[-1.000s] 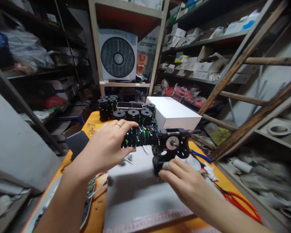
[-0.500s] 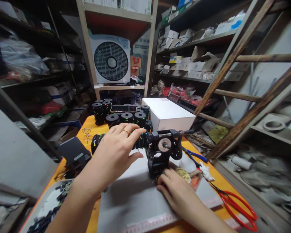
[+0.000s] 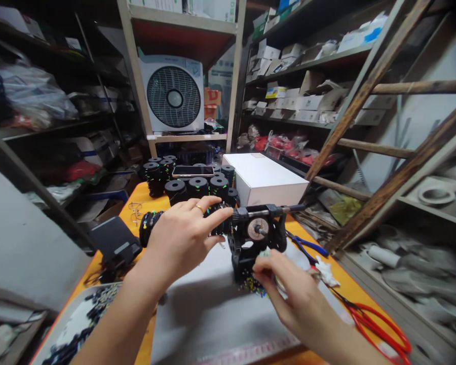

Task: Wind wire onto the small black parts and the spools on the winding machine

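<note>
My left hand, a ring on one finger, is curled over a black foam roll wound with dark line and small coloured bits. This roll lies sideways, its right end against a black hand-cranked winder with a round dial. The palm hides the roll's middle. My right hand is raised just in front of the winder's base, thumb and forefinger pinched together. What the pinch holds is too small to make out. Below those fingertips, tiny multicoloured beads lie on a grey-white board.
Behind the winder stand several black rolls with a phone on top, and a white box. Red-handled scissors and blue-handled pliers lie right. A tray of black parts and a dark stand sit left.
My right hand has lifted from the board and moved slightly right, uncovering the coloured beads. My left hand stays on the roll, its fingers shifted a little.
</note>
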`<state>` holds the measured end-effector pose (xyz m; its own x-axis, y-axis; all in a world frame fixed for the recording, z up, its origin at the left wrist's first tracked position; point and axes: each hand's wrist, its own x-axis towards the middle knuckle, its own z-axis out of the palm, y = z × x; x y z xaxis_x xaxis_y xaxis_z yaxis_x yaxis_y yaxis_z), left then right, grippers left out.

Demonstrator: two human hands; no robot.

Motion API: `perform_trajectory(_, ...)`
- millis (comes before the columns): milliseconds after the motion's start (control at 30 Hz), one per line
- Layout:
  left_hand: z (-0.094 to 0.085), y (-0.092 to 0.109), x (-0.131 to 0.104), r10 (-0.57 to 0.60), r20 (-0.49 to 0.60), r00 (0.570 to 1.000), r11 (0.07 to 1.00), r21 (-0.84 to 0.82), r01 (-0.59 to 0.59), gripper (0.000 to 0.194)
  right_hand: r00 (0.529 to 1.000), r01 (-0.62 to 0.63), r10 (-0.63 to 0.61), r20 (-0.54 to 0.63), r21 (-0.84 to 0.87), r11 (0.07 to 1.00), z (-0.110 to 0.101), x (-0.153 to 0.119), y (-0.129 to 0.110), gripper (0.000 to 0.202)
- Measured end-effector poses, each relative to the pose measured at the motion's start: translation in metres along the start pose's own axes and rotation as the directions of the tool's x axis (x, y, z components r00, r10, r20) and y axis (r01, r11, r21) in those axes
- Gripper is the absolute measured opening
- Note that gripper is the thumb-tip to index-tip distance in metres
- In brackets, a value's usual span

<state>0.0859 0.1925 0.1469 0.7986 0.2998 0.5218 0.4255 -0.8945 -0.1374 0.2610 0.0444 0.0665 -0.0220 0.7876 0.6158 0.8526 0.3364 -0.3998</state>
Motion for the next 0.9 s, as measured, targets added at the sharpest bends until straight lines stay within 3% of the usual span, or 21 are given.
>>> perform_trajectory(167, -0.013, -0.01, 0.012, -0.035, 0.136, 0.99, 0.983, -0.174, 0.059, 0.044, 0.974, 0.144, -0.151, -0.17, -0.055, 0.988, -0.022, 0.046, -0.008, 0.015)
perform_trajectory(367, -0.021, -0.021, 0.021, -0.055, 0.241, 0.969, 0.935, -0.328, 0.135, 0.046, 0.943, 0.184, -0.181, -0.28, -0.018, 0.983, -0.026, 0.085, -0.018, 0.016)
perform_trajectory(633, -0.019, -0.02, 0.022, -0.059, 0.255, 0.965, 0.929, -0.34, 0.147, 0.042, 0.924, 0.263, -0.294, -0.244, -0.154, 0.952, -0.02, 0.095, -0.019, 0.018)
perform_trajectory(900, -0.02, -0.02, 0.021, -0.062, 0.255, 0.965, 0.932, -0.331, 0.148, 0.042, 0.923, 0.262, -0.306, -0.232, -0.2, 0.944, -0.02, 0.096, -0.018, 0.017)
